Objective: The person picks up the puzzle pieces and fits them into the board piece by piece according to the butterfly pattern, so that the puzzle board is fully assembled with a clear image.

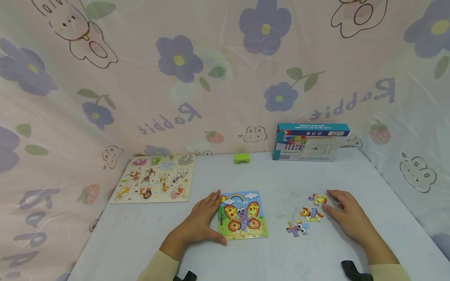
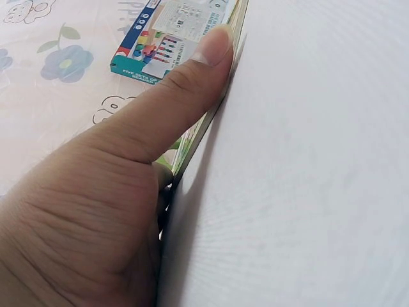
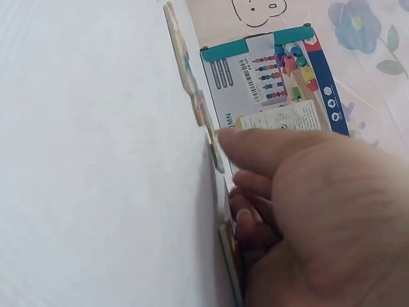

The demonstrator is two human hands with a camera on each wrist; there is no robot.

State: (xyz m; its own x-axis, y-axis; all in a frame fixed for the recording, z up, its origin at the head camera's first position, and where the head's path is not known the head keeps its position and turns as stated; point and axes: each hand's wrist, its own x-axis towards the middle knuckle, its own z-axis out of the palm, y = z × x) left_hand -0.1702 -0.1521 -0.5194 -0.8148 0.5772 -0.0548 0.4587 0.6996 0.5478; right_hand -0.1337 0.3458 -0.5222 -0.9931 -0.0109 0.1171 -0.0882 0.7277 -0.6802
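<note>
We see left hand (image 1: 201, 221) spread against square blue-yellow butterfly board (image 1: 243, 215); right hand (image 1: 348, 217), fingers parted, some hidden, right of multicoloured pieces (image 1: 312, 214).

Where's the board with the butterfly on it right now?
In the head view, the butterfly board lies on the white table, with the left hand at its left edge and the loose puzzle pieces off to its right.
</note>
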